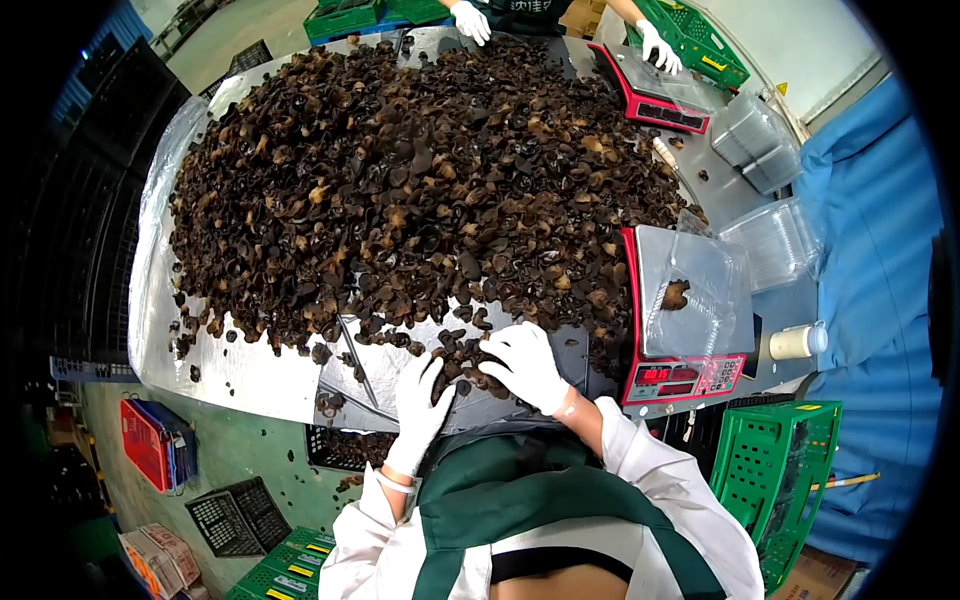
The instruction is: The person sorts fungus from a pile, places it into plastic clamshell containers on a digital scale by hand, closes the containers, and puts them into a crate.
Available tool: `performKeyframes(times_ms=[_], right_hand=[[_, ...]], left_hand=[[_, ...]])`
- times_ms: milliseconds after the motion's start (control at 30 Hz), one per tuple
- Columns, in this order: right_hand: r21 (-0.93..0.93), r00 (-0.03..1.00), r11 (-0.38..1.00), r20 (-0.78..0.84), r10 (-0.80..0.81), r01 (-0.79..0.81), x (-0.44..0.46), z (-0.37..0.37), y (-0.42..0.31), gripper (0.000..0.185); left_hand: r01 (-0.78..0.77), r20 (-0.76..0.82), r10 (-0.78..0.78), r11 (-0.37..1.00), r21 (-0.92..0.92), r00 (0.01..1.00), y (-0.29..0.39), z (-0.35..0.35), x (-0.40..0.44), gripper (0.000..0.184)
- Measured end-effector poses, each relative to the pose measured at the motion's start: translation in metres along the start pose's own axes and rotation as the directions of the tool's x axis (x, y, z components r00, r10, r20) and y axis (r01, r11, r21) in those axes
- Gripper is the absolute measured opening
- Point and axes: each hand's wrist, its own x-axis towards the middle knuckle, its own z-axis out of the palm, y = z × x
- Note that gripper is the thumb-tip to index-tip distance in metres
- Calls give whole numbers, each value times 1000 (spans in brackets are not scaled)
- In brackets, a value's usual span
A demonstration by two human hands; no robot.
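Note:
A large heap of dark brown wood ear mushrooms (420, 190) covers most of the table. At its near edge a small cluster of mushrooms (459, 362) lies between my two white-gloved hands. My left hand (418, 402) rests on the cluster's left side, thumb apart from the fingers, palm hidden. From the right, my right hand (528, 368) touches the cluster with spread fingertips. To the right of it stands a red scale (685, 378) with lit digits. On the scale's plate sits a clear plastic box (705, 300) with a mushroom piece (676, 294) in it.
Across the table a co-worker's gloved hands (657, 47) are near a second red scale (665, 112). Stacked clear boxes (757, 140) and a white-lidded cup (797, 342) stand at the right. Green crates (775, 470) and black crates (238, 517) are on the floor around the table.

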Motion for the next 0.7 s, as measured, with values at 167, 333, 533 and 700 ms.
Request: performKeyframes(times_ms=[167, 333, 533, 700], right_hand=[[-308, 989, 951, 132, 72, -28, 14, 21, 9, 31], [181, 957, 967, -198, 214, -178, 21, -5, 7, 23], [703, 999, 711, 37, -24, -9, 39, -16, -90, 29], [573, 993, 811, -43, -112, 116, 39, -18, -74, 26]], left_hand=[[-24, 22, 24, 999, 28, 999, 0, 0, -18, 39], [-104, 78, 103, 995, 5, 992, 5, -15, -25, 38], [-101, 185, 88, 993, 66, 979, 1, 2, -34, 44], [47, -91, -55, 996, -82, 994, 7, -13, -2, 24]])
